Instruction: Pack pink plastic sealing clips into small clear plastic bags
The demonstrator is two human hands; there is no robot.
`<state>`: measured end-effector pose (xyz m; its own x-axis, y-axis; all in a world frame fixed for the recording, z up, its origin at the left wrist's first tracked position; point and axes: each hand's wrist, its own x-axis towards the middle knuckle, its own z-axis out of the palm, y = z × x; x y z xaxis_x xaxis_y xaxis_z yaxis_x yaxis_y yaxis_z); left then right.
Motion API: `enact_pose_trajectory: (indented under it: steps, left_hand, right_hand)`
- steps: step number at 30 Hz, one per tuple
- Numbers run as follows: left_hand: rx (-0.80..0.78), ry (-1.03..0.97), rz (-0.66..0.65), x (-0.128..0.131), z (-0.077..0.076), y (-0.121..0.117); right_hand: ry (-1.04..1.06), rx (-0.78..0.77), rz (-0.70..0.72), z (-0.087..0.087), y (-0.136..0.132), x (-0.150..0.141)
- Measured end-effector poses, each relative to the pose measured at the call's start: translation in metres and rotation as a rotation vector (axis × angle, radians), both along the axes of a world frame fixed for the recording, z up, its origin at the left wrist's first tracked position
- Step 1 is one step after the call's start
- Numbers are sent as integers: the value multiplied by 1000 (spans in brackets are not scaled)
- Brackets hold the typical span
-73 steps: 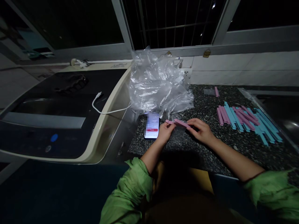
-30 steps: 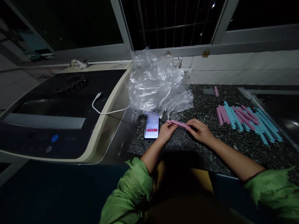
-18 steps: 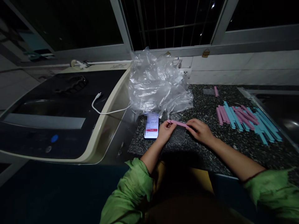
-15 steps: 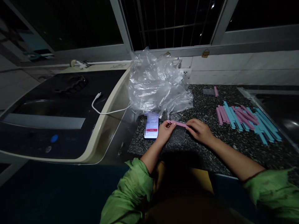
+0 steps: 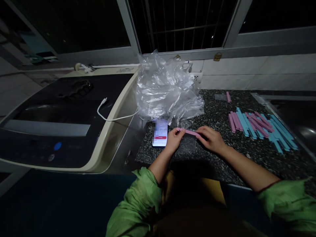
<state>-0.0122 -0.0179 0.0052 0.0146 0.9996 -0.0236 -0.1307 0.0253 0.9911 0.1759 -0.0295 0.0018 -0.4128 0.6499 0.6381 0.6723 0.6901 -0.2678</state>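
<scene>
A slim pink strip (image 5: 190,132) is stretched between my two hands, just above the dark speckled counter. My left hand (image 5: 174,140) pinches its left end. At the other end, my right hand (image 5: 209,139) has thumb and fingers closed on the strip. A small clear plastic sleeve (image 5: 189,145) shows faintly beneath the strip; whether it is joined to the strip I cannot tell. Close by my left hand lies a lit phone (image 5: 160,133). To the right is a loose pile of pink strips (image 5: 259,123) and blue strips (image 5: 243,121).
A large heap of clear plastic bags (image 5: 168,89) stands behind the phone. Left of the counter is a washing machine (image 5: 106,131) with a white cable (image 5: 116,118) on it. Another pink strip (image 5: 228,96) lies near the wall. A metal sink (image 5: 303,121) borders the right.
Both hands stay nearly in place, still holding the pink strip. The strip looks slightly turned, showing more of its broad face. The phone's timer has advanced by one second.
</scene>
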Motion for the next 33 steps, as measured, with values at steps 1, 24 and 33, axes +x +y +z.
enact_pose_trajectory:
  steps: [1,24,33]
  left_hand:
    - [8,-3,-4,0,0,0]
    - [194,124,-31,-2,-2,-1]
    - [325,221,-61,-4,-10,2]
  right_hand:
    - [34,-19,-3,0,0,0]
    - [350,-544,26,-4,9,5]
    - [318,-534,4,-4,9,4]
